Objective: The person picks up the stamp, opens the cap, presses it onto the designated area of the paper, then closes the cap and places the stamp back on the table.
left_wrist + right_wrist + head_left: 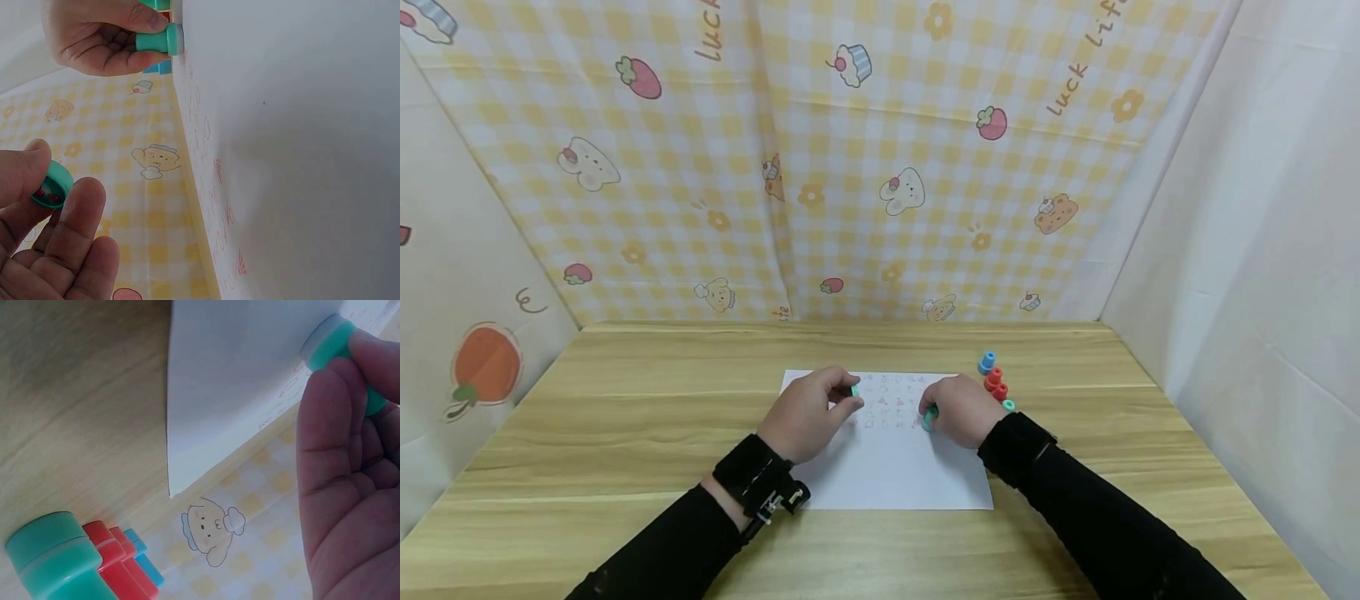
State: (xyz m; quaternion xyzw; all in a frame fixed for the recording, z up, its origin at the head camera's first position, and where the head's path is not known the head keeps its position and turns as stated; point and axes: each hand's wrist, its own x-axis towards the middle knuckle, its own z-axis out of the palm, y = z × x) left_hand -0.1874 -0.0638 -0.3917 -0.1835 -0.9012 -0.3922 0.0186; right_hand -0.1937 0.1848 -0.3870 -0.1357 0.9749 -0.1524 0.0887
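My left hand [805, 418] is over the left part of a white paper sheet [887, 479]. Between its thumb and fingers it pinches a small green stamp cap [60, 176]; the hollow inside shows in the left wrist view. At the right part of the sheet, my right hand [961, 408] grips a green toy stamp [156, 41], its pale stamping face right at the paper. Rows of small reddish stamped prints [883, 402] run across the sheet's upper half between the hands.
Past the sheet's right edge stand a blue stamp [987, 362], two red stamps [993, 379] and a green one [56, 556] in a line. The wooden table [647, 400] ends at a yellow checked cloth [850, 183] behind; white cloth hangs at both sides.
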